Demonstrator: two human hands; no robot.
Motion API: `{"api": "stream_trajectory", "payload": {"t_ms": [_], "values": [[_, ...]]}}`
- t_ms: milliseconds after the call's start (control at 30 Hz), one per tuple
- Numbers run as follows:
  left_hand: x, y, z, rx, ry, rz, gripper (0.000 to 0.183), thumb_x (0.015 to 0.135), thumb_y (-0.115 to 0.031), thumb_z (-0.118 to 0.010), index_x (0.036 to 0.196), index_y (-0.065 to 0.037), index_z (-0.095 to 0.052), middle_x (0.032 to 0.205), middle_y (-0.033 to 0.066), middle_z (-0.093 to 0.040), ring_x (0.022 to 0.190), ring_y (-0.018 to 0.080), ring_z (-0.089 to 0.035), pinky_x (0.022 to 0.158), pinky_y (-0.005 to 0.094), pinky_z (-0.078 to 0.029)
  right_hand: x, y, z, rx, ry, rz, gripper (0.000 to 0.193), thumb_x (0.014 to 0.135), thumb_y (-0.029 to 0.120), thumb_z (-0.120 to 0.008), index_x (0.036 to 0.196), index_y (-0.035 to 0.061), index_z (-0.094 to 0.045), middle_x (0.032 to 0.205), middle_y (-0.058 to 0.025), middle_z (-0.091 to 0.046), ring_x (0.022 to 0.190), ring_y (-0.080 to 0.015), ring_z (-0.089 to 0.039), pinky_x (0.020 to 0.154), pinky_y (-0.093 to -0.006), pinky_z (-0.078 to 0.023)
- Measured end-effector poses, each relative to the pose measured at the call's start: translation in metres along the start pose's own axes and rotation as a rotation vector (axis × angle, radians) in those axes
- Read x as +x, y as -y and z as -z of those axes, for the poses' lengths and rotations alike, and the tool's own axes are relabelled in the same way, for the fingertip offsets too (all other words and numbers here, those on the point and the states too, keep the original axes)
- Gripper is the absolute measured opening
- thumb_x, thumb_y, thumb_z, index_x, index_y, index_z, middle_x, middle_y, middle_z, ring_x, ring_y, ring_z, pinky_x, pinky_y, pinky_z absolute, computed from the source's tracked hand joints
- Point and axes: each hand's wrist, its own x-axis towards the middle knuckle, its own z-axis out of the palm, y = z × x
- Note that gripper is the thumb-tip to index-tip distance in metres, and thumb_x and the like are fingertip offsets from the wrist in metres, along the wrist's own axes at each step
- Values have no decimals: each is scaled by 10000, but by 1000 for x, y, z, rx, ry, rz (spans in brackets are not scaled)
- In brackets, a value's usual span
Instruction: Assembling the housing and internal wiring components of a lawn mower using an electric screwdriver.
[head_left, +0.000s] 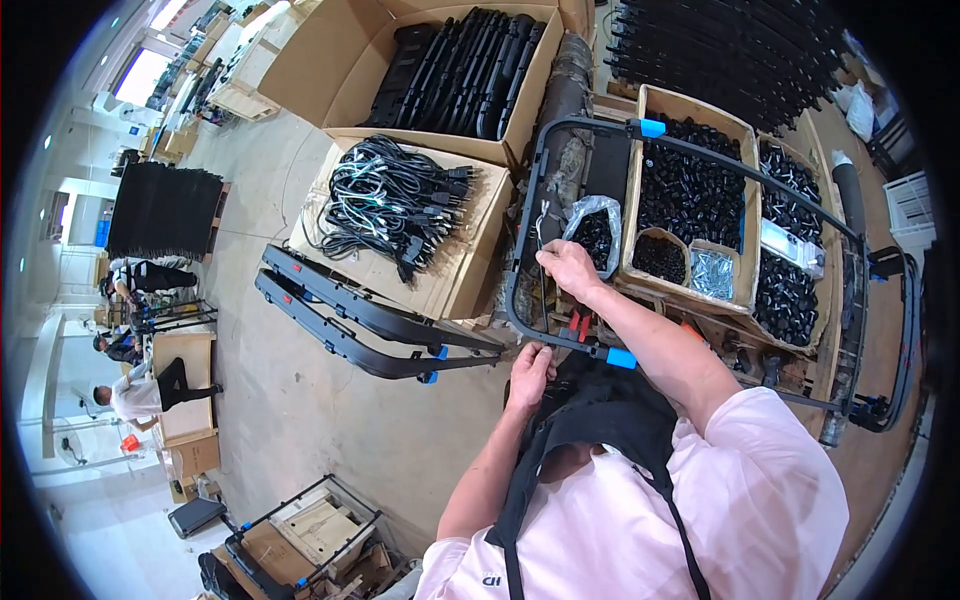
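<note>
A black tubular frame [690, 152] with blue sleeves at its joints lies across the bench in front of me. My right hand [570, 270] is closed at the frame's left end, pinching a thin cable [543, 222] whose light-coloured wire ends stick up past the fingers. Below it, my left hand [532, 376] has its fingers closed against the frame's near corner; what they hold is hidden. Beside my right hand sits a clear plastic bag [597, 212] of small black parts. Red-handled pliers [578, 324] lie just inside the near bar.
Cartons of black fittings [692, 185] and a small box of screws [712, 272] stand under the frame. Bundled power cords [395, 205] top a carton on the left, before a box of black panels [470, 75]. Curved black rails [350, 320] lean below. People [140, 390] work far left.
</note>
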Motion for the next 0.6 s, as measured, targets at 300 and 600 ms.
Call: {"api": "stream_trajectory", "payload": {"t_ms": [300, 600], "values": [[2, 2, -1, -79, -32, -13, 147, 1091, -171, -606, 1028, -39, -620, 872, 51, -672, 772, 145, -642, 729, 302, -535, 1, 0, -4, 38, -40, -35, 369, 972, 308, -697, 1119, -26, -750, 782, -72, -710, 699, -164, -662, 669, -349, -522], [3, 6, -9, -66, -124, -63, 142, 1080, -153, -620, 1019, -25, -635, 895, 57, -695, 806, 151, -667, 765, 314, -569, 4, 8, 14, -27, 156, -103, 328, 956, 317, -679, 1065, 28, -789, 815, -110, -761, 762, -205, -733, 734, -372, -565]]}}
